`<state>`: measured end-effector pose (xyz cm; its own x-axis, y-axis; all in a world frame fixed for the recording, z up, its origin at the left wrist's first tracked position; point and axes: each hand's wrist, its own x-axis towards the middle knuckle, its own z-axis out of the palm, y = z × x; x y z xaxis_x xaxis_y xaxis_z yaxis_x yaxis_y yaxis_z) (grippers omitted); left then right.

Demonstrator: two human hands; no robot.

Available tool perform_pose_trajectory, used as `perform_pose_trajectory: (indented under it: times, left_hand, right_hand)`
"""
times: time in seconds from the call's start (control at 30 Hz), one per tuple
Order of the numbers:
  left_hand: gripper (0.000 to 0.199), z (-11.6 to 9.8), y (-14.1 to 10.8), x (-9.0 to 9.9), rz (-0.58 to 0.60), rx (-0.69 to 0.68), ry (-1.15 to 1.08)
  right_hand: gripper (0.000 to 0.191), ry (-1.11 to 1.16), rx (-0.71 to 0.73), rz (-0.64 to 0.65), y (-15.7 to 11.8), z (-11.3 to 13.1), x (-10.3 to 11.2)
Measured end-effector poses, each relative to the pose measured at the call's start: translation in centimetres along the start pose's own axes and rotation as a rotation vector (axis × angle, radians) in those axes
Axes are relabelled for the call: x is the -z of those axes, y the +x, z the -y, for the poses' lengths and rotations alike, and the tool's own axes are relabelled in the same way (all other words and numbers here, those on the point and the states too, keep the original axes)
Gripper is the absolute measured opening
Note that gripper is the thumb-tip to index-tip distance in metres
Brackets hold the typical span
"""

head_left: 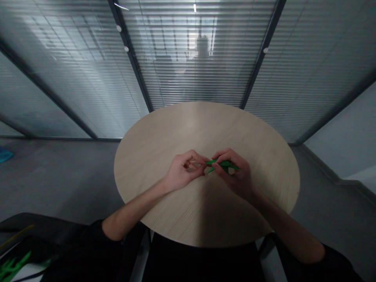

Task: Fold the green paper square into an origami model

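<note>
Between my hands, above the middle of the round table, is a small green folded piece (225,164) that looks like paper, with pointed ends and thin flaps. My right hand (236,172) grips it between thumb and fingers, and one tip sticks out toward the palm. The thumb and fingertips of my left hand (188,168) are pinched together at its left tip. My fingers cover part of the piece, so its full shape is hidden.
A round light-wood table (152,141) stands before me, close to a glass wall with blinds (188,86). At lower left are green pointed pieces (14,266) beside something white. A blue item (5,154) lies on the floor at far left.
</note>
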<state>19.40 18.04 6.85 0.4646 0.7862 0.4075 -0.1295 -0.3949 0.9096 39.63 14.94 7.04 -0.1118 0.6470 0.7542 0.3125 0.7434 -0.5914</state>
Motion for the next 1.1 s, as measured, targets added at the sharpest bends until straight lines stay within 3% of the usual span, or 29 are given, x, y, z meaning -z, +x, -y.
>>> perform_pose_trajectory:
  times: [0.5,1.1]
  left_hand:
    - [0.023,-0.18,-0.06,-0.37,-0.012,0.075,-0.024]
    - [0.023,-0.09,0.11,-0.55,0.038,-0.005,-0.086]
  right_hand:
    - [0.008,-0.011,-0.047,0.02,-0.16,-0.11,-0.14]
    - [0.01,-0.04,0.004,0.01,-0.06,-0.06,-0.13]
